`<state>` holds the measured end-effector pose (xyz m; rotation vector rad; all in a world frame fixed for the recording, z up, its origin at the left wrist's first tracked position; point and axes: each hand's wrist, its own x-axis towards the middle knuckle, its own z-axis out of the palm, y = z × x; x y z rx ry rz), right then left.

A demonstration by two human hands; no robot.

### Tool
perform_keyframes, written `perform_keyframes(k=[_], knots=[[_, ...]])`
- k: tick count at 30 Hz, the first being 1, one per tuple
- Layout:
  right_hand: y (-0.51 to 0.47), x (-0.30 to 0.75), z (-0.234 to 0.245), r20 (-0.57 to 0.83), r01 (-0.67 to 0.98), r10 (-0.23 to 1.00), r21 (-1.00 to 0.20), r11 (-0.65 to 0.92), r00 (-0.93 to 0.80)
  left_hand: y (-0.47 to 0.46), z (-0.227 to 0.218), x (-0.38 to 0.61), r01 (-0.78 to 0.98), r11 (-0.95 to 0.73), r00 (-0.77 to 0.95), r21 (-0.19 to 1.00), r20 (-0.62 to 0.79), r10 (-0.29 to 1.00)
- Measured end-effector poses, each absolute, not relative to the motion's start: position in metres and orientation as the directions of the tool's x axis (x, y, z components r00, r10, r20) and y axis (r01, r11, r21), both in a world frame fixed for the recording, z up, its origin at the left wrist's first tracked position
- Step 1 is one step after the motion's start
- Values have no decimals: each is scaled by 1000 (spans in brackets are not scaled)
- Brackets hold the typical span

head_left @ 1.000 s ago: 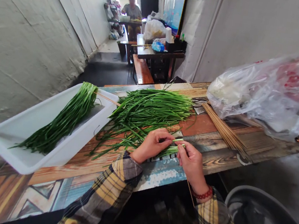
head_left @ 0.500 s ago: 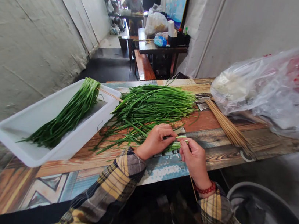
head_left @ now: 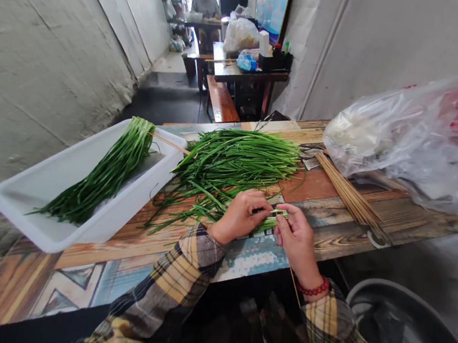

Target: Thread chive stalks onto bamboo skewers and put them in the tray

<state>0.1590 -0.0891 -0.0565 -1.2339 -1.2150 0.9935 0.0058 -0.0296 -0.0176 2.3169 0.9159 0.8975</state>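
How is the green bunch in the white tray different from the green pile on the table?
The green bunch is narrow and gathered together; the green pile is wider and messier. The bunch's pale ends lie at the far end of the white tray; the pile's point right. Both have long, thin green leaves.

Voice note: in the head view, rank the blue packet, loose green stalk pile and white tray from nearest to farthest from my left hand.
From your left hand:
1. Loose green stalk pile, just ahead.
2. White tray, off left.
3. Blue packet, far ahead on the back table.
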Motion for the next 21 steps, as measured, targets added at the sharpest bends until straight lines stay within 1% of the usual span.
perform_keyframes(k=[6,10,12,16,18,21], knots=[[-87,159,-61,112,89,983,-991,100,148,-32,-19,6,435,-669,573,603,388,722],[-86,159,-61,89,82,983,-994,76,162,-34,-18,6,415,-698,614,584,386,689],[-87,159,-59,90,65,982,-995,80,165,-34,-16,5,385,-694,629,609,377,680],[-91,159,-53,66,-25,986,-997,71,150,-33,-15,5,358,-633,615,686,337,713],[-92,160,-51,57,-65,989,-996,67,135,-34,-18,5,367,-616,619,697,312,721],[-93,160,-50,63,-74,989,-995,73,131,-35,-22,7,373,-613,656,696,270,705]])
